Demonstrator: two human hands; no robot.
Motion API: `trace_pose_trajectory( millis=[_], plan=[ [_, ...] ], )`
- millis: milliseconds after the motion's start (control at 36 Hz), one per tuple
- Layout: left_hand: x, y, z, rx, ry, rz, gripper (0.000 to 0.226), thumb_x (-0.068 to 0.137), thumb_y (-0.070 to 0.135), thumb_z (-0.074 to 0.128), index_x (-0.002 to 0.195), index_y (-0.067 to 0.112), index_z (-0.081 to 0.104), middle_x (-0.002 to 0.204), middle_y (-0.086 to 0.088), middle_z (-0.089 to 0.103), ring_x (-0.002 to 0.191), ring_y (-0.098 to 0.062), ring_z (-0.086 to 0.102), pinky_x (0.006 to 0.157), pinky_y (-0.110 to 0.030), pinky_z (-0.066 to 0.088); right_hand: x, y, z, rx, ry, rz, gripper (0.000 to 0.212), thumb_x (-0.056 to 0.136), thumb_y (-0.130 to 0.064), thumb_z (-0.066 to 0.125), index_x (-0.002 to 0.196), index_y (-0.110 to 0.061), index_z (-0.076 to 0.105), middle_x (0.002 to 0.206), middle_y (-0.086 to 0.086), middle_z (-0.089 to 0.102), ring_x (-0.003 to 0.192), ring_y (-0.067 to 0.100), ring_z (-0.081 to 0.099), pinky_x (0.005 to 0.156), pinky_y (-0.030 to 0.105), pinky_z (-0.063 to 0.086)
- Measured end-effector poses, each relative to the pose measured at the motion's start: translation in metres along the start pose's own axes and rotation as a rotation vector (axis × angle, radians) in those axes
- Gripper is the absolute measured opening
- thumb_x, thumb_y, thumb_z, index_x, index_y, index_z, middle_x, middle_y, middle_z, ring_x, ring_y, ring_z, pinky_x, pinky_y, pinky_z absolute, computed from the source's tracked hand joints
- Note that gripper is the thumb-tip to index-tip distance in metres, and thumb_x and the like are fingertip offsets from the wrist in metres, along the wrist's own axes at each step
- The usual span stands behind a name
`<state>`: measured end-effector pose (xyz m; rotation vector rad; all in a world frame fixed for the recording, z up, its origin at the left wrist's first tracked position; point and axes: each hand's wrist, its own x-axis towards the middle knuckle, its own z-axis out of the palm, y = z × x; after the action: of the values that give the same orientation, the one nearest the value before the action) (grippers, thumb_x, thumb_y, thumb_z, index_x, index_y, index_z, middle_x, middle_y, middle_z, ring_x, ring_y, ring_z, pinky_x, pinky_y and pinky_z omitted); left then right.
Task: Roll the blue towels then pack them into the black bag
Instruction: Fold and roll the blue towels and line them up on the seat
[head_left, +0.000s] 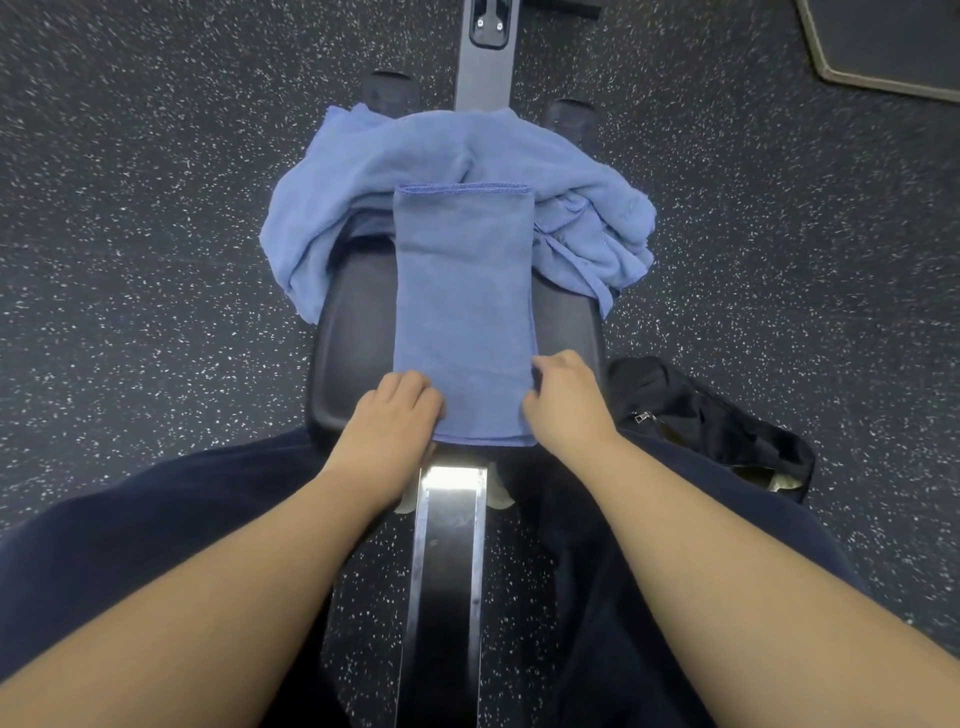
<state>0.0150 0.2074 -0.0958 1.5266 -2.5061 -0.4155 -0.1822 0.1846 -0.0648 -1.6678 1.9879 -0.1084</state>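
Head view, looking down: a folded blue towel (464, 312) lies as a narrow strip on a black padded seat (353, 332) at the centre of the frame, its long axis running straight away from the person. Its near short edge sits between both hands. The left hand (400, 410) has curled fingers on the lower left corner; the right hand (563, 400) pinches the right edge. Rolling would likely start here, going up-frame. More loose blue towels (467, 150) are heaped beyond. The black bag (701, 415) lies on the floor right of centre, nearest the right hand.
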Motion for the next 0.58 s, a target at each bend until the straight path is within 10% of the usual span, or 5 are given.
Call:
trace_pose_trajectory(
  millis=[139, 361, 472, 583],
  plan=[
    [0.003, -0.001, -0.003, -0.024, 0.008, 0.008, 0.011, 0.079, 0.018, 0.061, 0.083, 0.007, 0.060, 0.089, -0.011, 0.056, 0.078, -0.032, 0.051, 0.057, -0.041, 0.050, -0.011, -0.016, -0.008, -0.119, 0.115, -0.217, 0.037, 0.084, -0.004, 0.051, 0.121, -0.010, 0.052, 0.125, 0.007, 0.047, 0.113, 0.028, 0.041, 0.090, 0.038, 0.038],
    [0.005, -0.007, -0.002, -0.045, 0.062, -0.025, 0.038, 0.087, 0.037, 0.040, 0.078, 0.009, 0.064, 0.082, -0.007, 0.056, 0.081, -0.025, 0.043, 0.056, -0.041, 0.051, -0.032, -0.032, 0.021, -0.168, -0.095, -0.496, 0.025, 0.091, -0.025, 0.056, 0.108, -0.008, 0.051, 0.109, 0.008, 0.049, 0.104, 0.024, 0.041, 0.083, 0.032, 0.034],
    [0.004, -0.009, -0.008, -0.069, 0.006, -0.090, 0.042, 0.089, 0.045, 0.041, 0.082, 0.014, 0.067, 0.079, -0.001, 0.057, 0.080, -0.028, 0.050, 0.065, -0.044, 0.051, -0.029, -0.020, 0.026, -0.259, -0.043, -0.497, 0.022, 0.078, 0.005, 0.059, 0.096, -0.006, 0.053, 0.097, 0.011, 0.052, 0.091, 0.029, 0.047, 0.072, 0.031, 0.034],
    [0.006, -0.010, -0.015, -0.153, -0.069, -0.236, 0.027, 0.094, 0.038, 0.053, 0.094, 0.015, 0.067, 0.088, 0.003, 0.057, 0.092, -0.023, 0.044, 0.082, -0.041, 0.043, -0.026, -0.003, 0.017, -0.289, -0.044, -0.471, 0.012, 0.086, -0.006, 0.063, 0.095, -0.007, 0.056, 0.100, 0.011, 0.054, 0.095, 0.029, 0.048, 0.073, 0.028, 0.026]
  ],
)
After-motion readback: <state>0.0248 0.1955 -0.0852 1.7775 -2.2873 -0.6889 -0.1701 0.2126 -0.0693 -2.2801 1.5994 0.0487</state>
